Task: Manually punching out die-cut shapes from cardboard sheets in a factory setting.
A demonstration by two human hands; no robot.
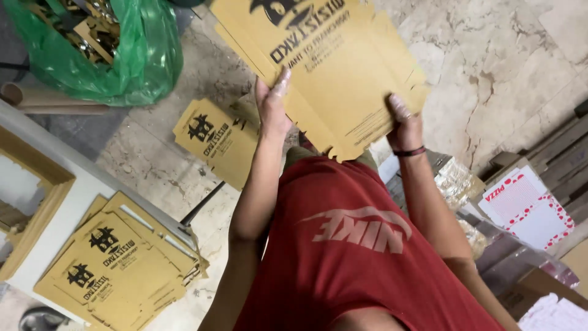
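A flat brown cardboard box blank with black print is held out in front of my red shirt, above the stone floor. My left hand grips its near left edge, thumb on top. On the near right corner sits my right hand, a dark band on its wrist. The blank is unfolded and tilted slightly.
A stack of the same printed blanks lies on a white table at lower left. More blanks lie on the floor. A green plastic bag of cardboard scraps is at upper left. White boxes with red dots and wooden pallets stand at right.
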